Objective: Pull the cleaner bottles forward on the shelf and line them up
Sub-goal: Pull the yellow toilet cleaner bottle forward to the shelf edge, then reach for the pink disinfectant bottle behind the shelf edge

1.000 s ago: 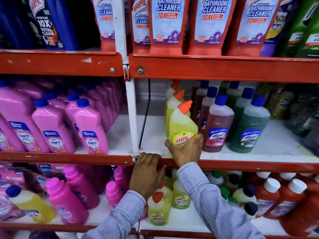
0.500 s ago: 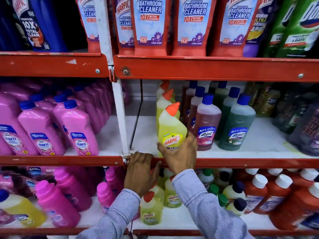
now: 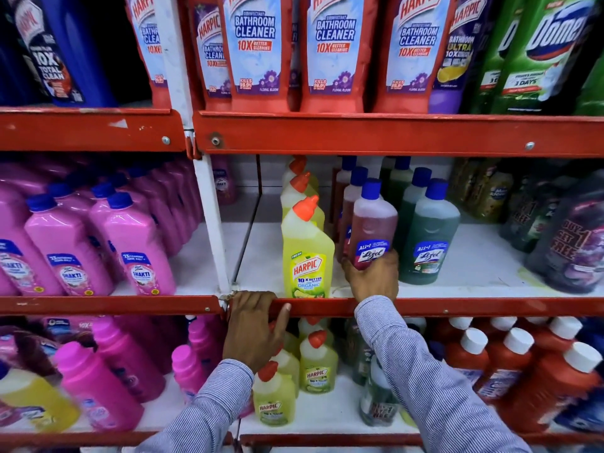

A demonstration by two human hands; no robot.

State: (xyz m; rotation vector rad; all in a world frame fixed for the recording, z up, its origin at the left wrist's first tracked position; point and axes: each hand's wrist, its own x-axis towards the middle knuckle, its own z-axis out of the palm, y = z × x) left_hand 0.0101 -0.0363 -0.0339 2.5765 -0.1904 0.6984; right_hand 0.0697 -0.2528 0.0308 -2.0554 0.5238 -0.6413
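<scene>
Cleaner bottles: hand shifts to the next row

Left hand [image 3: 256, 325] grips the red shelf lip [image 3: 457, 307]. Yellow Harpic bottle [image 3: 307, 253] now stands released at the front edge. Right hand [image 3: 371, 277] has moved over, closing round the reddish Lizol bottle [image 3: 372, 227], set further back.

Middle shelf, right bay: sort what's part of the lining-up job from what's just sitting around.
In the job:
- yellow Harpic bottle, at the front edge
- red Lizol bottle, gripped by the right hand
- green Lizol bottle
- left hand, holding the shelf rail

Just sitting around:
- pink Shakti bottles
- bathroom cleaner pouches
- white-capped red bottles
</scene>
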